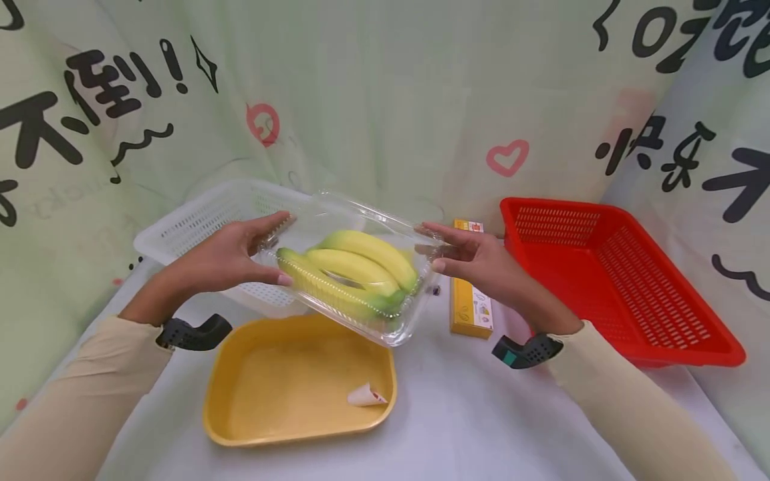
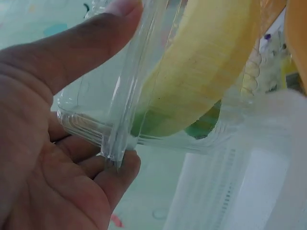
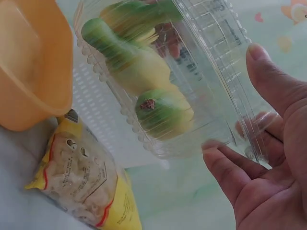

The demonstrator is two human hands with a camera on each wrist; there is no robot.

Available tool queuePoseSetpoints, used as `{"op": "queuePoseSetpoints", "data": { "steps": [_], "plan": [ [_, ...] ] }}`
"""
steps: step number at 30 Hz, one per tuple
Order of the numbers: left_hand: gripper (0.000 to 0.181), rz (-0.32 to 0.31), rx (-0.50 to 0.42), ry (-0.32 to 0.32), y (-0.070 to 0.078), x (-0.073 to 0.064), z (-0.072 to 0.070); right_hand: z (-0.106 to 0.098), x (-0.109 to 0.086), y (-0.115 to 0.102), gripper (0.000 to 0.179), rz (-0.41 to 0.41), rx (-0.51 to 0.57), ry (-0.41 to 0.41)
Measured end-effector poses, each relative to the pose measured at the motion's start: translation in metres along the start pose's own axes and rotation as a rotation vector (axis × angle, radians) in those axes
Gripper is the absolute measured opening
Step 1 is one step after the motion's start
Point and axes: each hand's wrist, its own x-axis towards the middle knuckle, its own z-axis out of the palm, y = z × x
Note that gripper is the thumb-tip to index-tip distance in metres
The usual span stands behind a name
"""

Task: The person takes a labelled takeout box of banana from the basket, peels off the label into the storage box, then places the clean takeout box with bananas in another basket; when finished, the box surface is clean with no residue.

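A clear plastic clamshell box (image 1: 397,327) with yellow-green bananas (image 1: 355,267) inside is held up in the air, tilted, between both hands. My left hand (image 1: 231,257) grips its left end, thumb on the near side and fingers around the rim, as the left wrist view shows. At the opposite end my right hand (image 1: 475,260) holds the rim between thumb and fingers. In the right wrist view the banana tips (image 3: 163,112) show through the plastic. The lid looks closed over the fruit, though the far edge is hard to make out.
Below the box stands a yellow basin (image 1: 289,387) with a small whitish scrap (image 1: 365,395) in it. A white basket (image 1: 198,224) is behind left, a red basket (image 1: 601,280) at right. A yellow box (image 1: 472,310) lies between. A yellow-edged packet (image 3: 81,177) appears in the right wrist view.
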Motion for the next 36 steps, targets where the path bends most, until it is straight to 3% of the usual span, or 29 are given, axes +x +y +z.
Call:
{"op": "queuePoseSetpoints", "data": {
  "steps": [8, 13, 21, 31, 36],
  "plan": [
    [0.098, -0.043, -0.011, 0.024, -0.021, -0.001, -0.018, 0.009, 0.033, -0.005, 0.063, -0.017, -0.037, -0.047],
    [0.095, -0.098, -0.017, 0.074, -0.030, -0.002, -0.030, 0.013, 0.055, -0.011, 0.062, -0.056, -0.012, -0.067],
    [0.094, -0.142, -0.036, 0.081, -0.041, 0.001, -0.045, 0.021, 0.081, -0.010, 0.060, -0.084, 0.018, -0.073],
    [0.091, -0.218, -0.020, 0.110, -0.070, 0.002, -0.056, 0.042, 0.111, 0.002, 0.059, -0.065, 0.019, -0.087],
    [0.091, -0.240, -0.001, 0.104, -0.081, 0.000, -0.060, 0.049, 0.123, 0.001, 0.061, -0.096, 0.028, -0.110]
  ]
}}
